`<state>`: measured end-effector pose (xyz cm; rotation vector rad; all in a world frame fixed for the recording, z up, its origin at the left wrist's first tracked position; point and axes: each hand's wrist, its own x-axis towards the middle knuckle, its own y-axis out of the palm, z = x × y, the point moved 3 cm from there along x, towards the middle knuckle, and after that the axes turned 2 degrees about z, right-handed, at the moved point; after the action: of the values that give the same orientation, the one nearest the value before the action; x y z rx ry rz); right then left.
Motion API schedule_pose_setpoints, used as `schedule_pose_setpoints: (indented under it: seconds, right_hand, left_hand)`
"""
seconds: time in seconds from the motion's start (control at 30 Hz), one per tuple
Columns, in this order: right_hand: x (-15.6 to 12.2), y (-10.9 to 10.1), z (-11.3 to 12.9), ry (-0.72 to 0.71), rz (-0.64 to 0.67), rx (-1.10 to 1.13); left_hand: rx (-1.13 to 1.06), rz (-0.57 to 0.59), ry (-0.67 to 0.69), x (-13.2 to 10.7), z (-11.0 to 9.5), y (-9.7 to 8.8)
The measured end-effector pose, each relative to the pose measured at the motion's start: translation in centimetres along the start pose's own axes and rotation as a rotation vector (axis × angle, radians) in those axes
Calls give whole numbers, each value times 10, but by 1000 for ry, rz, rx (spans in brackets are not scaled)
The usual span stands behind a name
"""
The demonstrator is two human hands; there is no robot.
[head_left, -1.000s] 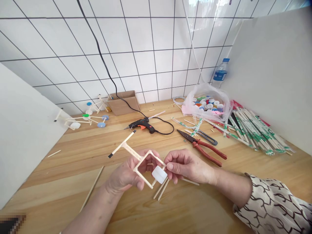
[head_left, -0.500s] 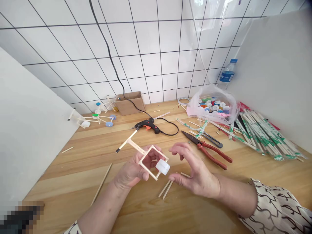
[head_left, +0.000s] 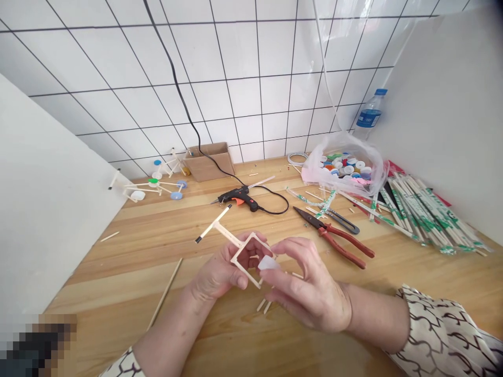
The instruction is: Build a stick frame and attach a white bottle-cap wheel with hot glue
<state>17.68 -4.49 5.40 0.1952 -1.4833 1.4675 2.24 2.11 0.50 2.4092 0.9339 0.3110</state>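
My left hand [head_left: 218, 275] is closed around a small wooden stick frame [head_left: 229, 235], held tilted above the table. The frame has a square end, a stem and a crossbar with black tips. At the near right side of the square sits a white bottle cap [head_left: 269, 263]. The fingers of my right hand [head_left: 310, 288] are bent around this cap, and the thumb is partly hidden below. Under my right hand lie a few short wooden sticks [head_left: 268, 306], partly covered. One longer stick [head_left: 165, 293] lies beside my left forearm.
Beyond my hands lies a black glue gun [head_left: 239, 198] with its cord. Red-handled pliers [head_left: 346, 243] and a utility knife [head_left: 343, 222] are to the right, near wrapped chopsticks [head_left: 424, 214]. Farther back are a bag of bottle caps [head_left: 310, 175], a cardboard box [head_left: 212, 163] and stick models [head_left: 161, 188].
My right hand has moved left and its fingers have closed around the white bottle cap. The stick frame in my left hand has shifted slightly right.
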Motion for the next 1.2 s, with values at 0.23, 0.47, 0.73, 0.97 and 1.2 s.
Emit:
schedule_pose_setpoints:
  seconds: [0.23, 0.47, 0.73, 0.97, 1.2]
  right_hand:
    - [-7, 1, -25, 555, -50, 483]
    - [-13, 16, -28, 736, 171, 915]
    - [-16, 22, -26, 747, 254, 1116]
    - [-17, 25, -33, 810, 237, 1082]
    - [-18, 24, -54, 929, 81, 911]
  left_hand:
    - [2, 39, 23, -4, -3, -6]
    - [58, 101, 27, -8, -2, -9]
    - [151, 97, 30, -8, -2, -11]
    - [271, 51, -17, -7, -6, -12]
    - [413, -85, -28, -4, -13, -5]
